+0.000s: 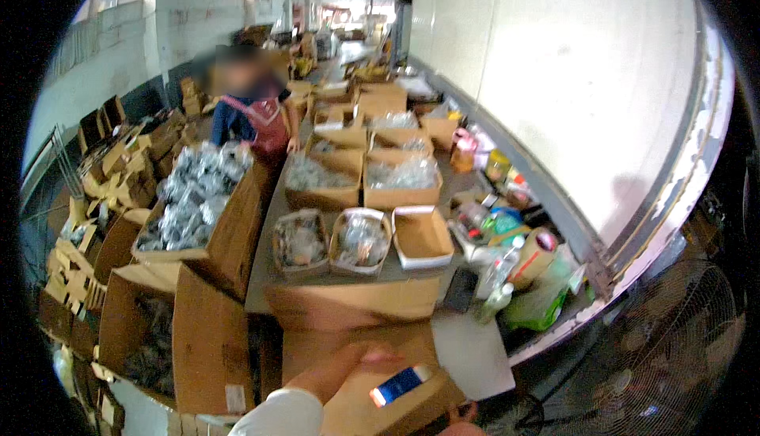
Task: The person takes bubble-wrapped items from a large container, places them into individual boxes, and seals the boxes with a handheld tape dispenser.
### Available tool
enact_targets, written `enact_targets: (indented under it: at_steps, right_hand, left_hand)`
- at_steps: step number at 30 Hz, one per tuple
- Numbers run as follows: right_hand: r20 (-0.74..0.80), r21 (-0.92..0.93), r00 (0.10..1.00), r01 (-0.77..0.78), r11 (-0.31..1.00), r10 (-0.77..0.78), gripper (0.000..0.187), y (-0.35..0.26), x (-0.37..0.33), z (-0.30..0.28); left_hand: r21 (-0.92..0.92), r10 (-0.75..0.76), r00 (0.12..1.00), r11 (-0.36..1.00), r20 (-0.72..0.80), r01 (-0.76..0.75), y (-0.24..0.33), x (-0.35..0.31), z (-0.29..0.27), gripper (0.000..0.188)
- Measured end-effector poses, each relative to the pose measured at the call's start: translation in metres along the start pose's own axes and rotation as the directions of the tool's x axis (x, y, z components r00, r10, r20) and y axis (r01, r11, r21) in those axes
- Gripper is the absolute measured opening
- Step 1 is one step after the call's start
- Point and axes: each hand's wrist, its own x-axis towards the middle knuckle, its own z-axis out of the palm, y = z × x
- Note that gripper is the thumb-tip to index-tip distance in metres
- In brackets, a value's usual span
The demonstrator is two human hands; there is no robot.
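Observation:
My left hand (362,359), its arm in a white sleeve, reaches over a large brown cardboard box (317,341) at the near edge of the table. Its fingers are blurred against the cardboard, so whether they grip anything is unclear. Just right of it, a small blue box with orange and white ends (400,386) lies on the cardboard. Only a little of my right hand (463,418) shows at the lower edge, beside the cardboard's right corner; its fingers are mostly hidden. Beyond stand two small boxes of clear-bagged parts (301,240) (360,238) and a bare white-edged box (422,236).
At left, a tall carton (229,230) heaped with grey bagged parts stands above an open carton (210,341). A co-worker in a red apron (267,123) stands beyond. Bottles, bags and clutter (499,266) line the table's right side; a fan (673,349) is at lower right.

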Motion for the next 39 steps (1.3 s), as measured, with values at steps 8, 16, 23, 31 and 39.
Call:
enact_targets:
  at_steps: [8,16,23,31,39]
  right_hand:
    - [0.258,0.249,0.946,-0.263,0.932,0.197,0.056,-0.051,0.03,0.009]
    - [0.373,0.29,0.908,-0.31,0.905,0.191,0.055,-0.05,0.055,0.008]
    - [0.339,0.256,0.91,-0.334,0.907,0.239,0.053,-0.02,0.089,-0.003]
    - [0.264,0.224,0.919,-0.353,0.908,0.292,0.052,-0.001,0.085,-0.015]
    - [0.292,0.31,0.929,-0.316,0.897,0.226,0.051,-0.052,0.039,0.003]
  left_hand:
    - [0.209,0.173,0.966,0.969,-0.193,-0.131,0.027,0.011,-0.051,0.049]
    - [0.763,0.333,0.943,0.604,0.023,-0.232,0.03,0.056,0.003,0.041]
    - [0.723,0.118,0.921,0.586,0.371,-0.366,0.046,0.063,0.018,0.045]
    - [0.701,0.03,0.87,0.579,0.492,-0.416,0.052,0.064,0.024,0.05]
    - [0.84,0.203,0.909,0.351,0.363,-0.414,0.057,0.023,0.006,0.056]
